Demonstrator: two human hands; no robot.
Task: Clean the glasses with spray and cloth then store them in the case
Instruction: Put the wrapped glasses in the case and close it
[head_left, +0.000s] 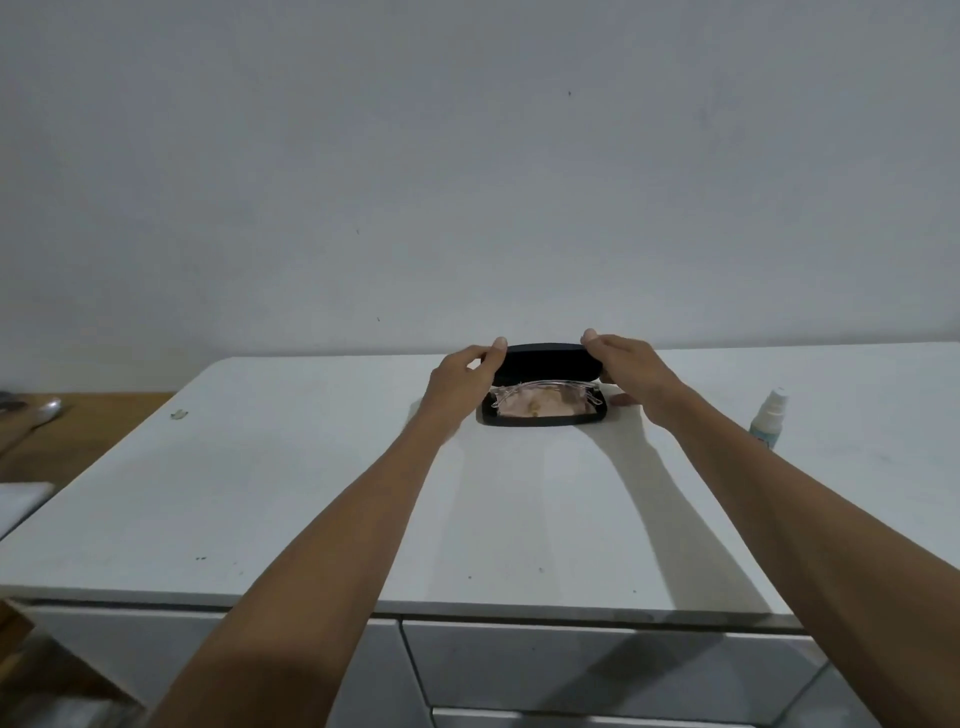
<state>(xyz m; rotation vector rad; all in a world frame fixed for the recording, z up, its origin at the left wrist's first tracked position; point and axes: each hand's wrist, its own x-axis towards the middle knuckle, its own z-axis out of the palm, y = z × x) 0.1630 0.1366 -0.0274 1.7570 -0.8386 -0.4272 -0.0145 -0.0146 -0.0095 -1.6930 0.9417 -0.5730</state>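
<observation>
Both hands are working the black glasses case (543, 410), which is sitting open on the white tabletop (311, 493) near the wall. The left hand (462, 379) is curling its thumb and fingers round the left end of the raised lid (548, 361), and the right hand (626, 366) is gripping the right end the same way, thumb tip showing over the top edge. Inside the lower shell, the clear-framed glasses (540, 395) are lying folded on a pinkish cloth (535, 408) that is filling most of the tray (whether the cloth is tucked fully inside the rim is hard to tell from here). The spray bottle (769, 418) is standing well apart to the right, next to the right forearm, untouched.

Judging by this layout, the cleaning is looking finished and the lid is poised for closing. The main risk is the lid coming down on something proud of the rim: a temple arm or a fold of cloth sitting high would be pinched, keeping the case from latching or bending the thin frame. Uneven pressure from the two hands could also be skewing the hinge or sliding the case toward the wall. The right forearm, when it draws back, is likely to pass close to the bottle and could be knocking it over.
</observation>
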